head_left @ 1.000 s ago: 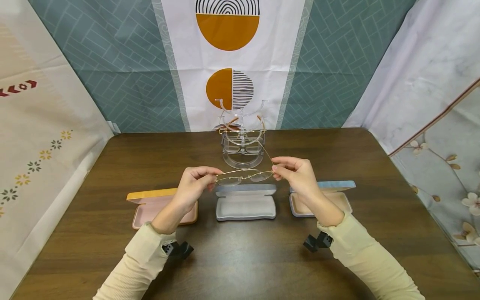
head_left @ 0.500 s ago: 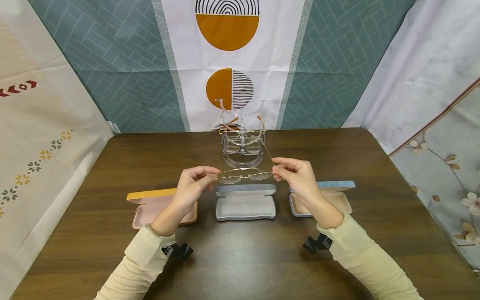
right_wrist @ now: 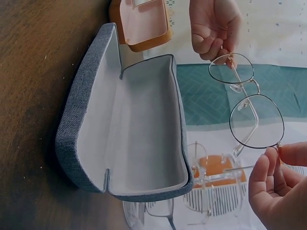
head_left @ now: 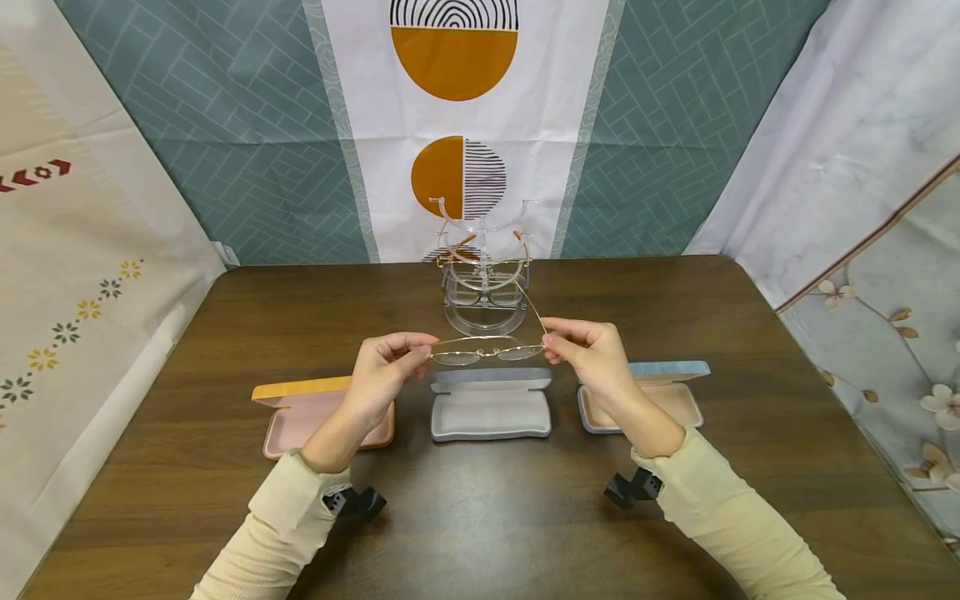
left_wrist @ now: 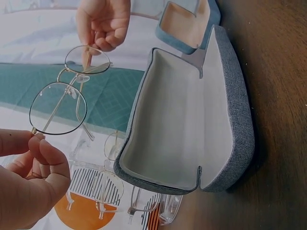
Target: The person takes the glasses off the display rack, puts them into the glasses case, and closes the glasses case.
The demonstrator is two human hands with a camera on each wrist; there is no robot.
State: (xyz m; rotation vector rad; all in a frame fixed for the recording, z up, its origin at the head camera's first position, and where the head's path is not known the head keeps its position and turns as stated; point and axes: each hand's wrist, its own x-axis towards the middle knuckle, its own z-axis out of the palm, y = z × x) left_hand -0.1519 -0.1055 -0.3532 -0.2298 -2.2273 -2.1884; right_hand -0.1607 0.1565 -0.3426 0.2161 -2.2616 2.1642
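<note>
A pair of thin gold-rimmed glasses (head_left: 486, 353) is held up level between 2 hands, raised over the worktop (head_left: 480, 517), just beyond the grey case (head_left: 491, 414) and on the near side of a clear stand (head_left: 483, 242). The left hand (head_left: 378, 371) pinches the left end of the frame between thumb and fingers; the right hand (head_left: 596, 354) pinches the right end the same way, and 1 slim arm of the glasses points from there toward the far side. Both wrist views show the 2 round lenses apart from the grey case, whose lid is raised on the far side. To the left lies a yellow case (head_left: 303, 421) with a pink lining, partly hidden by the left hand and forearm; to the right, a blue case (head_left: 678, 404) with a beige lining, partly behind the right forearm. Their lids are raised too. The stand carries more glasses on its lower tiers, near a patterned curtain (head_left: 240, 125) at the far edge. Both sleeves (head_left: 296, 508) are cream.
</note>
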